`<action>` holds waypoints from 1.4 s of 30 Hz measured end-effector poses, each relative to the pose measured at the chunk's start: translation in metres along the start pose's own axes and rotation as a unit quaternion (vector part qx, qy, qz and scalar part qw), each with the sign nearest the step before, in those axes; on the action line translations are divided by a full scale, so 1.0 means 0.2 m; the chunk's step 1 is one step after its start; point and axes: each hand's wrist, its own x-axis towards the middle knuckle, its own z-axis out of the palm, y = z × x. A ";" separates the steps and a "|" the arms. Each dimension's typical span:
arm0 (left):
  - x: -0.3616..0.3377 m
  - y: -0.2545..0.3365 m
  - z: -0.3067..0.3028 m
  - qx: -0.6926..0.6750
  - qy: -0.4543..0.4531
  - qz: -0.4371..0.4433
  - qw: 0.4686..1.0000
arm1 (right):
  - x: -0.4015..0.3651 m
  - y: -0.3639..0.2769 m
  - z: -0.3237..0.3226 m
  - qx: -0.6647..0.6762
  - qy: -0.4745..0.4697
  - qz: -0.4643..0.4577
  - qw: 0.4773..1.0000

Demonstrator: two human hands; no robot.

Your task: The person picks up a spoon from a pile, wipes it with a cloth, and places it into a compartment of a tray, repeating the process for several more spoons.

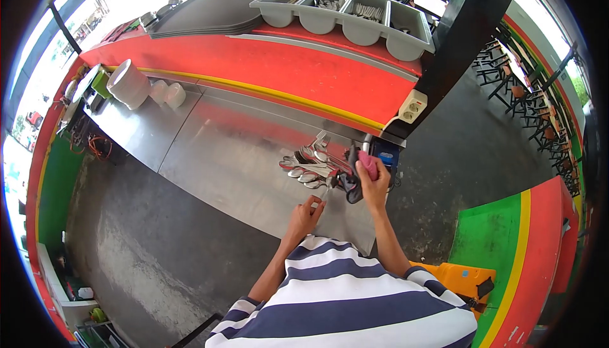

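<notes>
I am pinching my left hand [306, 213] shut around a thin piece of cutlery [323, 194], fingers bunched narrow at its near end, and its long axis is running up and to the right, away from me and toward my right hand [374, 182]. My right hand is closing around a cloth [366, 160], pink where it is bulging above my fingers and dark where a fold is hanging down beside my wrist. The free end of the piece is pointing at that dark fold, just beside it or touching it; I cannot tell which. The pile of spoons and forks [309, 164] is lying on the steel counter [216, 158] just beyond both hands, handles fanning away from me toward the red wall, and my right hand is sitting at the pile's right edge, while my left is nearer to me and apart from the pile. The cloth is hiding the pile's right end, and whether I am holding a spoon or a fork is too small to make out. The grey cutlery tray [363, 33] is standing well apart, up on the higher red ledge, and a stack of plates [129, 83] is sitting far off to my left along the counter.
</notes>
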 end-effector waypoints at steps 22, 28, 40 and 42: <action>-0.05 0.06 -0.06 0.022 -0.089 0.016 0.996 | -0.15 0.63 -0.02 -0.226 -0.086 0.053 0.969; 0.02 0.00 -0.01 -0.045 -0.078 0.003 0.996 | -0.33 0.73 -0.04 -0.114 -0.190 0.097 0.970; 0.34 0.31 0.05 -0.294 -0.146 0.094 0.940 | -0.15 0.21 0.07 0.344 -0.164 0.229 0.896; 0.41 0.41 -0.02 -0.287 -0.197 0.080 0.934 | -0.05 0.14 0.07 0.346 -0.143 0.206 0.904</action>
